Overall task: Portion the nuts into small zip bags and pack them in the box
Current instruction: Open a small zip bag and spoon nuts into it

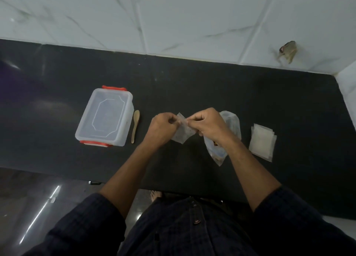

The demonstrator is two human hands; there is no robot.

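Head view: both hands [161, 125] [207, 124] pinch a small bag [183, 133]; right arm hides nut bag [234, 124]

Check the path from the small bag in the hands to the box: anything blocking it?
Yes, the box has its lid on, with a red clip showing at each end. Both the left hand and right hand pinch the small bag. The wooden spoon lies beside the box on the counter, under that path.

Black countertop [212, 86], spanning mid-frame. On it: clear lidded box [105, 116] with red clips, left of centre; wooden spoon [135, 125] just beside its right side; large nut bag [229, 136], right of centre; stack of small zip bags [262, 142], far right.
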